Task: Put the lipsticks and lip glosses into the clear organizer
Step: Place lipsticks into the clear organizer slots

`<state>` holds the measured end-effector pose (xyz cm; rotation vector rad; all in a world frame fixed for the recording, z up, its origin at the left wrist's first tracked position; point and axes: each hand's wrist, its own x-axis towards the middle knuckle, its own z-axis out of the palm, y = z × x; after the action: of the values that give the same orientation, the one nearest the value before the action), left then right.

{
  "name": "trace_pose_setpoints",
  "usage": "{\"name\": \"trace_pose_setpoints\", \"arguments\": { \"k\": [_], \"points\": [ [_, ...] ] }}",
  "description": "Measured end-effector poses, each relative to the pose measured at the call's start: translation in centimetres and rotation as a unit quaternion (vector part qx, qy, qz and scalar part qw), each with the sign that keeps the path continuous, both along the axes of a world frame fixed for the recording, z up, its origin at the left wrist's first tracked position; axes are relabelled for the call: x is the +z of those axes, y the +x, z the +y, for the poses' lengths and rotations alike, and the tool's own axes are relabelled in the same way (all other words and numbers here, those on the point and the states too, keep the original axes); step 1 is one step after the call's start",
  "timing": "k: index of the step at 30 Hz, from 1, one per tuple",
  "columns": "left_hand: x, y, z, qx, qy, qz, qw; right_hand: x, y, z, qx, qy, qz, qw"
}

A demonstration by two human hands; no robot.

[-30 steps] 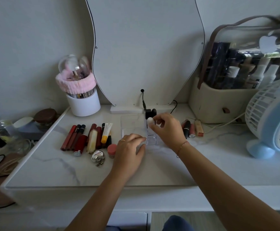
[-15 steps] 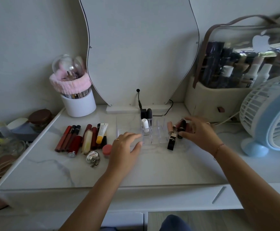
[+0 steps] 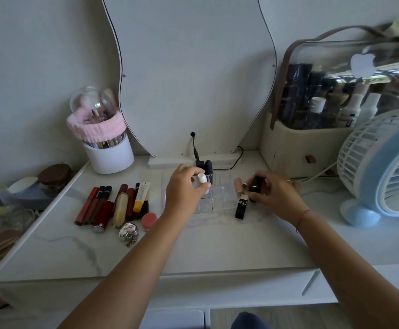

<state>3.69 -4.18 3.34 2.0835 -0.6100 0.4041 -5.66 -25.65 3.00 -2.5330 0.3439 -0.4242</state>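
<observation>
The clear organizer stands mid-table below the mirror. A white lip balm and a black lipstick stand in its back-left slots. My left hand pinches the white balm. My right hand is closed on a dark red lipstick just right of the organizer. A pink lipstick and a black square lipstick lie there too. Several red lip glosses and lipsticks lie in a row at the left, with a yellow-capped tube.
A white brush cup with a pink band stands back left, a wavy mirror at the back. A cosmetic bag and a blue fan stand at the right. A pink jar and silver trinket lie near the glosses.
My left hand rose from the table at the organizer's front onto the white balm. My right hand left the organizer, moved right and closed on the dark red lipstick.
</observation>
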Motion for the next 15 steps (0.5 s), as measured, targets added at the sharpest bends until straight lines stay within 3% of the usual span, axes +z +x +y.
{"name": "trace_pose_setpoints", "arguments": {
  "k": [3, 7, 11, 13, 15],
  "points": [
    [0.3, -0.2, 0.2, -0.011, -0.019, 0.007, 1.0, 0.0, -0.1, 0.2, -0.018, -0.005, -0.012, 1.0],
    [1.2, -0.7, 0.9, -0.003, -0.135, 0.066, 0.989, 0.6, -0.3, 1.6, -0.035, 0.019, -0.064, 0.997],
    [1.8, -1.1, 1.1, -0.039, -0.25, 0.147, 0.956, 2.1, 0.1, 4.8, 0.023, 0.185, -0.127, 0.974],
    [1.8, -1.5, 0.9, -0.083, -0.318, 0.216, 0.92, 2.7, 0.4, 6.4, 0.076, 0.296, -0.121, 0.944],
    [1.8, -1.9, 0.8, -0.106, -0.335, 0.245, 0.904, 3.1, 0.7, 7.5, 0.113, 0.373, -0.118, 0.914]
  ]
}}
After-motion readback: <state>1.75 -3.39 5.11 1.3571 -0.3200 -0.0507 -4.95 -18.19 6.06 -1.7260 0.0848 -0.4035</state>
